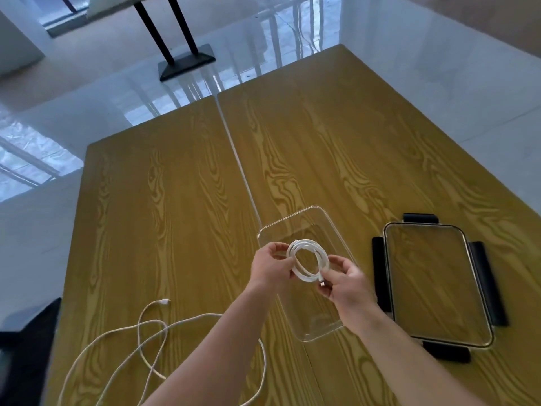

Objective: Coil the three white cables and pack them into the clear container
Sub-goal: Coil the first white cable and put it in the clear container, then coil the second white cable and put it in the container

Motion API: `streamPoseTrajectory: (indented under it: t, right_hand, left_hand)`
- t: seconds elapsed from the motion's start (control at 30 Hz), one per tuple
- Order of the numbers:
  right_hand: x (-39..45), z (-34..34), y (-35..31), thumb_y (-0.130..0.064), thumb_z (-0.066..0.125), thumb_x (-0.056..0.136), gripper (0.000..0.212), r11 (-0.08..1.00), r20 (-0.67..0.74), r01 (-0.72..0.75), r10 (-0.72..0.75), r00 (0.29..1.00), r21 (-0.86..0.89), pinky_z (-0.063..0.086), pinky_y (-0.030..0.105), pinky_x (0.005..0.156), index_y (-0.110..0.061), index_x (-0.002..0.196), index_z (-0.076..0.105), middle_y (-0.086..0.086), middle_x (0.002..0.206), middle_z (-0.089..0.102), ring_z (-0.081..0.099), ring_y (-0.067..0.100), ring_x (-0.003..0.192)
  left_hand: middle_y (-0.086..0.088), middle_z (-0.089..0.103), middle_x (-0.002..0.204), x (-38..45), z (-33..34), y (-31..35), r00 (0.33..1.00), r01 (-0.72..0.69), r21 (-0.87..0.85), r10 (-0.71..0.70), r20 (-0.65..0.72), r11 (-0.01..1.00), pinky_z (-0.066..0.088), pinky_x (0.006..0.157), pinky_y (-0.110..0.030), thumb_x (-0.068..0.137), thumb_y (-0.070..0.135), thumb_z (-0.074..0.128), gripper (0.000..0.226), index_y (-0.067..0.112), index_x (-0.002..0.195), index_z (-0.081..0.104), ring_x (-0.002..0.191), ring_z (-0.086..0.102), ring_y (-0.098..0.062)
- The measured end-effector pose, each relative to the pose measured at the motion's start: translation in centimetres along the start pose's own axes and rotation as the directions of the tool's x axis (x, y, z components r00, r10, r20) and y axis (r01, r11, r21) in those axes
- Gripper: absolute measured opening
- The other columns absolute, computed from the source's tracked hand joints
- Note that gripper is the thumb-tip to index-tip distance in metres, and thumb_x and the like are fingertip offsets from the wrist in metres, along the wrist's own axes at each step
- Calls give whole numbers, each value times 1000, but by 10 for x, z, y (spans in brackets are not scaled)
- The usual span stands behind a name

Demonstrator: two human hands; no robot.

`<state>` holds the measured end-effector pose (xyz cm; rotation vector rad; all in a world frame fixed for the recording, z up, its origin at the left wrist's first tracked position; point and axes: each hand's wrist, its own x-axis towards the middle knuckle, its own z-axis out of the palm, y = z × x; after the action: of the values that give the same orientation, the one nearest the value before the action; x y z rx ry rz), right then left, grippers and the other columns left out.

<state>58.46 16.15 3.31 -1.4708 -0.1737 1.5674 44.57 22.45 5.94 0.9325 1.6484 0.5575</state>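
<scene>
Both hands are pinching a glossy white cable coil (308, 263) above the clear container (336, 224) — left hand (270, 266) at nine o'clock, right hand (347, 284) at four — while loose white cables (152, 338) are sprawling across the wood-grain table (175, 200).

Coiled white cable (308, 265) above clear container (336, 227); loose cables (152, 332) left.

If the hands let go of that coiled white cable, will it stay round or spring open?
It would probably loosen. Both the left hand and right hand pinch the coiled cable to keep its loops together. The loose cables on the table sprawl in floppy curves, so it likely bends easily and looks light.
</scene>
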Motion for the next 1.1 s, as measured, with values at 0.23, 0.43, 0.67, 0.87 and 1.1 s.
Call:
streamPoseTrajectory:
  t: [0.23, 0.43, 0.67, 0.87, 1.1]
  right_hand:
    - [29, 8, 11, 12, 65, 83, 40, 992, -77, -43, 53, 996, 122, 57, 31, 70, -14, 112, 62, 12, 105, 71, 67, 22, 83]
    - [53, 15, 17, 10, 67, 83, 40, 979, -135, -39, 67, 989, 201, 59, 33, 79, -19, 111, 68, 8, 104, 74, 71, 23, 89]
    - [72, 19, 26, 9, 68, 86, 33, 963, -206, -21, 79, 975, 270, 57, 29, 79, -15, 108, 65, 8, 106, 75, 72, 21, 97]
    - [75, 22, 28, 3, 72, 86, 29, 957, -241, 13, 60, 969, 288, 56, 28, 85, -23, 100, 69, 4, 107, 74, 71, 18, 101]
    - [66, 21, 28, -3, 63, 94, 34, 939, -157, -24, 82, 984, 342, 50, 31, 104, -14, 126, 67, -1, 119, 73, 66, 10, 114]
  left_hand:
    - [-2, 73, 88, 38, 21, 2, 999, -10, 170, 17, -42, 985, 63, 69, -40, 86, 7, 68, 16, 22, 89, 66, 75, 74, -20]
    - [-4, 73, 93, 66, 34, 4, 998, 33, 197, -22, -61, 980, 62, 77, -43, 86, 12, 68, 11, 20, 92, 67, 82, 73, -22]
    - [-1, 74, 90, 89, 44, -1, 995, 70, 185, -56, -82, 980, 62, 78, -41, 85, 19, 74, 12, 17, 96, 69, 81, 73, -19]
    - [1, 74, 85, 101, 51, -2, 995, 68, 199, -53, -81, 978, 62, 76, -36, 84, 24, 76, 10, 20, 90, 69, 77, 73, -15]
    - [5, 64, 60, 99, 51, 4, 993, 101, 229, -86, -75, 968, 45, 47, -22, 91, 26, 60, 18, 21, 77, 71, 50, 53, -11]
